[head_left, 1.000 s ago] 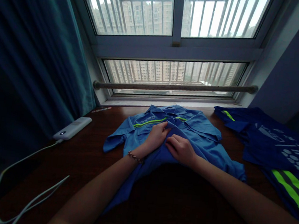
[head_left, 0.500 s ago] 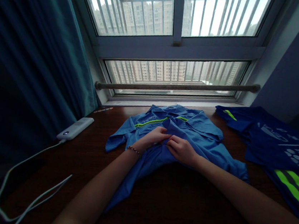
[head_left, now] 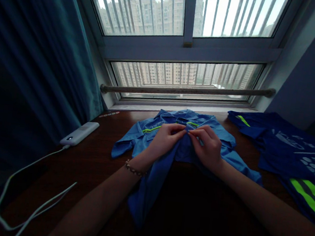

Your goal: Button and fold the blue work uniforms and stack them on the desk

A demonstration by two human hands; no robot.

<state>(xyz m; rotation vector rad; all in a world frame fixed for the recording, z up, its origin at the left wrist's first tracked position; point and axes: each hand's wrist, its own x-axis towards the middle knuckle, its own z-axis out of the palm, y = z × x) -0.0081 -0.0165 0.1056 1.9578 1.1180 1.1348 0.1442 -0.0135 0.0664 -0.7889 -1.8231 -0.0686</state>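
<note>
A light blue shirt (head_left: 153, 178) with yellow-green stripes across its chest lies on the dark wooden surface, collar towards the window. My left hand (head_left: 166, 140), with a beaded bracelet at its wrist, pinches the shirt's front edge between thumb and fingers. Close beside it, my right hand (head_left: 208, 146) pinches the same edge, fingertips almost touching the left ones. Both hands hold that part of the cloth raised, and the left front panel hangs down below them. Whatever small detail sits between the fingertips is hidden.
On the right lies a darker blue garment (head_left: 279, 147) with white print and bright yellow bands. A white power bank (head_left: 80, 134) with a white cable (head_left: 31, 166) rests at left beside the blue curtain (head_left: 39, 55). Behind the shirt, a rail (head_left: 189, 91) crosses the window.
Both hands have lifted the shirt's front edge up and slightly right, away from the surface. The hanging panel has shifted right with them.
</note>
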